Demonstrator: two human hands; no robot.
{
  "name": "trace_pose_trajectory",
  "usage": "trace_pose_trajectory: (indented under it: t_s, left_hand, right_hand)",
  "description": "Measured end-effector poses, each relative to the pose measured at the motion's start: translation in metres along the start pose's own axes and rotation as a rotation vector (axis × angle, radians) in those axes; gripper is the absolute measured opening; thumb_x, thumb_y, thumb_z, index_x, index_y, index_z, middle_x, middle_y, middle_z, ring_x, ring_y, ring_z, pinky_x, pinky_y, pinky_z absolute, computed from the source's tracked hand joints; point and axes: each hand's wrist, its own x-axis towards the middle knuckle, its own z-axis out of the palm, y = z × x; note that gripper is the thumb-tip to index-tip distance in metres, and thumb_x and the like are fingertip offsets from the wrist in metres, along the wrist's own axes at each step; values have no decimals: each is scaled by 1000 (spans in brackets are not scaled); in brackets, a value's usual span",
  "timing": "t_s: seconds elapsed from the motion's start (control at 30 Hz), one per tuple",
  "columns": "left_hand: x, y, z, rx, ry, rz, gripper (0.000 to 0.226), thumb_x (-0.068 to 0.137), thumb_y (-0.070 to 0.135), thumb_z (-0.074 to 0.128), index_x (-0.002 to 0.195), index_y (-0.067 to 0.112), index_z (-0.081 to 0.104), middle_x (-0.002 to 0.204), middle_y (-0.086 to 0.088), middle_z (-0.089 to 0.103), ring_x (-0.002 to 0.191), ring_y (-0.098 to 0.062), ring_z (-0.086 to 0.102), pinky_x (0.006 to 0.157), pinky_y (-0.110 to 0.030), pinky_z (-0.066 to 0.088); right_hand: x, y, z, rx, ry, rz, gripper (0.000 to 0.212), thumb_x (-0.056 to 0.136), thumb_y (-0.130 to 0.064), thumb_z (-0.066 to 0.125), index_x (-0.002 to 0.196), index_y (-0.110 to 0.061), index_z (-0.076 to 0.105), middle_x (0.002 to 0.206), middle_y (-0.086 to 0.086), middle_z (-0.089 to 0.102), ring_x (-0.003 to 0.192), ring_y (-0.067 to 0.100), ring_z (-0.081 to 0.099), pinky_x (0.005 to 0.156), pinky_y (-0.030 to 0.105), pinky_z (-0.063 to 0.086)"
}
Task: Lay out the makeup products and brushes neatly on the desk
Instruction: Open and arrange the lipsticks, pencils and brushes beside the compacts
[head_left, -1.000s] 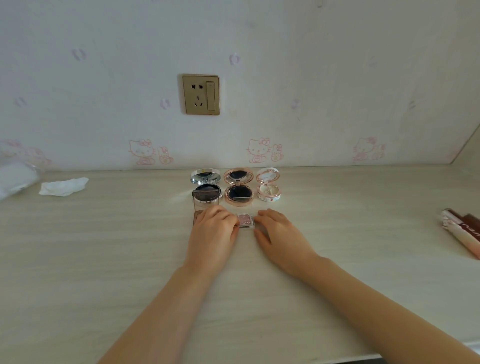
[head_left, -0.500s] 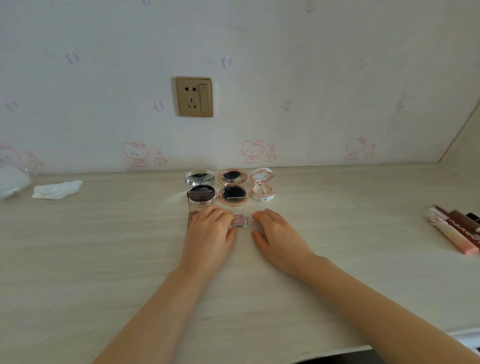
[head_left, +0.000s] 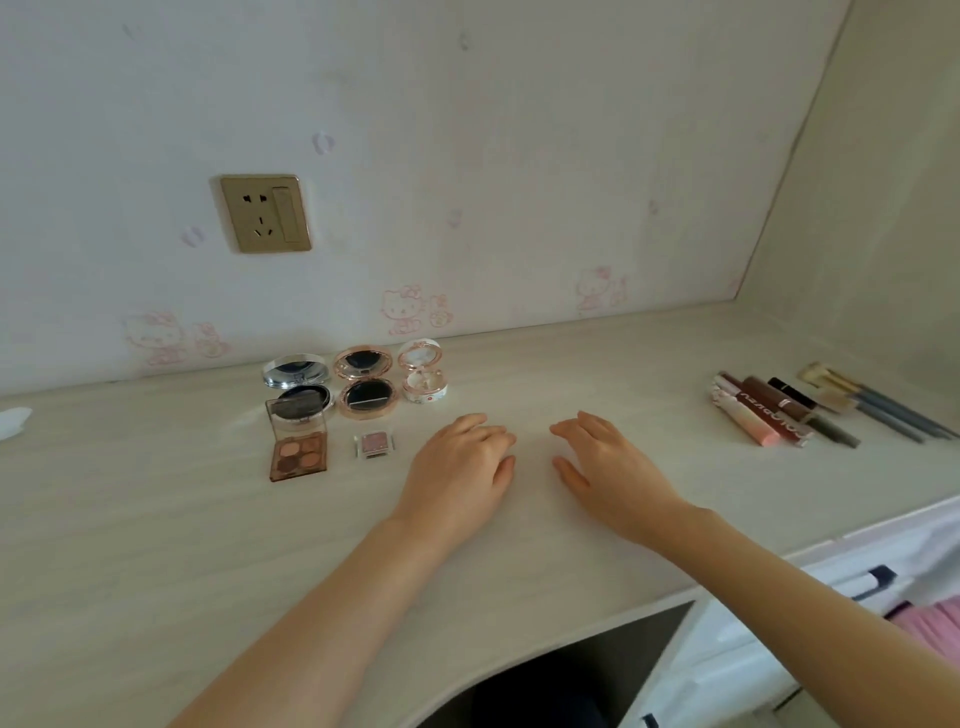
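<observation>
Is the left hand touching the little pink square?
Apart. The head view shows bare desk between the left hand and the pink square.

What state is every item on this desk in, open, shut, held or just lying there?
Silver compact: open.
Rose-gold compact: open.
White compact: open.
Eyeshadow quad: lid up.
Single eyeshadow: lying flat.
Lip tubes: lying capped.
Brushes: lying untouched.
Left hand: empty.
Right hand: empty.

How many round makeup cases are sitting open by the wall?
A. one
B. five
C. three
C: a silver compact, a rose-gold compact and a small white compact stand side by side with their lids up.
</observation>
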Motion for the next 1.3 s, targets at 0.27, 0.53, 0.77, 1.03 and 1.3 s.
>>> trace_pose_trajectory:
  t_s: [0.27,0.53,0.77,1.03,1.3]
  left_hand:
    - [43,83,39,-103,-38,106,42,93,35,36,103,14,70,104,-1,71,116,-19,54,86,-31,46]
    - [96,156,75,-171,-83,198,30,93,28,44,104,13,68,106,-7,66,114,-23,52,84,-35,47]
    - [153,216,107,-241,-37,304,23,94,27,50,99,17,70,102,0,68,109,-19,52,79,-31,46]
    - [212,249,141,-240,-107,243,24,93,23,48,102,15,69,99,-3,67,109,-22,49,78,-38,48]
    - [257,260,163,-159,-362,136,47,98,39,46,131,6,51,131,-16,53,130,-32,35,98,-45,41]
  right_hand:
    - [-46,81,-37,-55,47,192,42,97,-27,48,137,-14,46,140,4,48,138,20,33,109,32,31]
    - [-80,155,-65,-119,87,303,39,95,-29,50,132,-15,50,133,2,51,128,21,41,101,33,40]
    - [-94,219,-89,-148,183,327,33,94,-18,53,126,-11,57,127,5,58,124,25,48,103,34,38]
    - [-80,284,-98,-138,119,513,37,98,-26,45,131,-13,53,132,8,54,126,27,43,102,37,38]
    - [-54,317,-90,-126,118,570,34,96,-35,43,110,-11,63,108,12,59,103,33,53,88,41,46]
